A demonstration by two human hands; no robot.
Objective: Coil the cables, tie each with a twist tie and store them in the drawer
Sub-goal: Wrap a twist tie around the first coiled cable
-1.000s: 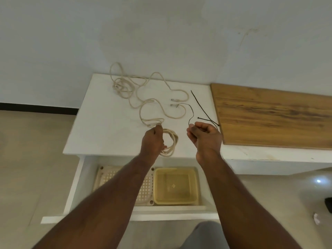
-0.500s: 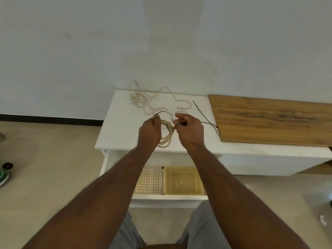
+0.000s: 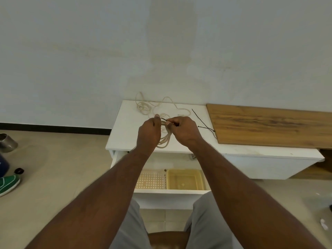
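Observation:
My left hand [image 3: 148,133] grips a coiled cream cable [image 3: 166,140] above the front of the white cabinet top [image 3: 124,133]. My right hand [image 3: 185,131] pinches a black twist tie [image 3: 165,119] that spans the gap to my left thumb, across the top of the coil. A second cream cable [image 3: 152,106] lies loose and tangled at the back of the cabinet top. Two more black twist ties [image 3: 202,121] lie to the right, near the wooden board. Below, the drawer [image 3: 168,192] stands open.
Inside the drawer sit a perforated cream tray [image 3: 150,179] and a yellow plastic tub [image 3: 185,179]. A wooden board [image 3: 269,124] covers the low unit to the right. On the floor at left are a metal pot [image 3: 7,142] and a green shoe [image 3: 8,183].
The view has pulled back and tilted up. My right hand brought the twist tie leftward to the coil, and both hands now hold it close together over the coil's top.

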